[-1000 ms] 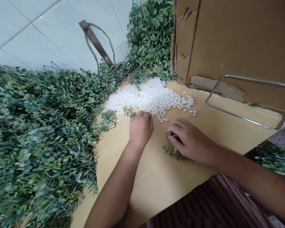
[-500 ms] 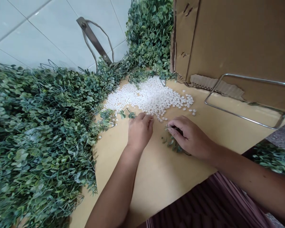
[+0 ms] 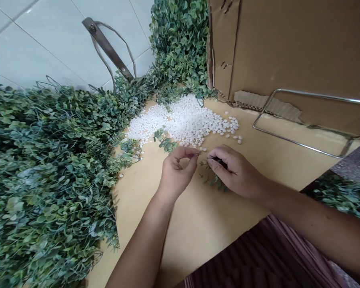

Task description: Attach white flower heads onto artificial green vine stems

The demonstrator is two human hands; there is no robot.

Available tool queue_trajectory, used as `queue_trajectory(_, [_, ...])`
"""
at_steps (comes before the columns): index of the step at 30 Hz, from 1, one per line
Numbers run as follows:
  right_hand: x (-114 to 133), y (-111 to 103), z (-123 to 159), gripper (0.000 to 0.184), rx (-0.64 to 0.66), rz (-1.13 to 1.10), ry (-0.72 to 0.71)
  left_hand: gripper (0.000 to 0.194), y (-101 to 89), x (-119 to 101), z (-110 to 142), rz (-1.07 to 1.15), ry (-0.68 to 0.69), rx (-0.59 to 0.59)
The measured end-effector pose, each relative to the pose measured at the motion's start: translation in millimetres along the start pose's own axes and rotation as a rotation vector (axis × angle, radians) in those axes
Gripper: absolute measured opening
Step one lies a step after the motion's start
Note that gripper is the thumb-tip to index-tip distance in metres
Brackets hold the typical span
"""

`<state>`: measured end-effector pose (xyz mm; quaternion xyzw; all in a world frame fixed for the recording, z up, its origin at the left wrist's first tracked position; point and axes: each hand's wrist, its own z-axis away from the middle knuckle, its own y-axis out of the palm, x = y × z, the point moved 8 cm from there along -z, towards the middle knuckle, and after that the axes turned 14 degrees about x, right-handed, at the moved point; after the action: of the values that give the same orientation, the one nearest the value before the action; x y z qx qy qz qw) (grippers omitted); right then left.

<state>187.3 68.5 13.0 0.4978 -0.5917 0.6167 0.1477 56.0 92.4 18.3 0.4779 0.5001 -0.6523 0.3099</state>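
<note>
My left hand (image 3: 178, 170) is closed in a pinch, thumb and forefinger together on what looks like a small white bead, mostly hidden by the fingertips. Just to its right, my right hand (image 3: 235, 170) pinches an artificial leaf sprig (image 3: 214, 182) that hangs beneath the fingers. The two sets of fingertips are close together but apart. Behind my left hand, another leafy sprig (image 3: 165, 141) shows; whether that hand touches it I cannot tell. A spread pile of white beads (image 3: 186, 120) covers the board (image 3: 195, 240) beyond both hands.
Heaped artificial greenery (image 3: 54, 172) borders the left side, and more foliage (image 3: 180, 44) stands at the back. A large cardboard box (image 3: 297, 48) rises at the back right, with a bent metal wire frame (image 3: 300, 142) before it. A strap (image 3: 108, 50) leans against the tiled wall.
My left hand has drawn back from the pile's edge and come closer to my right fingertips. The sprig behind it has shifted too. The whole view has moved slightly.
</note>
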Motion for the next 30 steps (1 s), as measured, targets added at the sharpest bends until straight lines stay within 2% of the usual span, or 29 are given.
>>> queue_trajectory(4, [-1.1,3.8,0.2,0.014,0.024,-0.047,0.016,0.016,6.4,23.5,9.7,0.345,-0.158,0.039])
queue_trajectory(8, [1.1,7.7,0.2,0.012,0.051,-0.085,0.0,0.02,7.3,40.4,18.8,0.494,-0.203,0.029])
queue_trajectory(16, [6.6,8.4,0.7,0.011,0.038,-0.066,-0.061,0.019,14.7,38.2,19.6,0.496,-0.205,0.04])
queue_trajectory(23, [3.3,8.9,1.5,0.011,0.011,-0.042,-0.05,0.018,16.6,33.9,18.4,0.433,-0.173,0.084])
queue_trajectory(30, [8.4,4.5,2.9,0.011,-0.032,0.011,-0.088,0.019,16.7,39.2,16.1,0.463,-0.206,0.027])
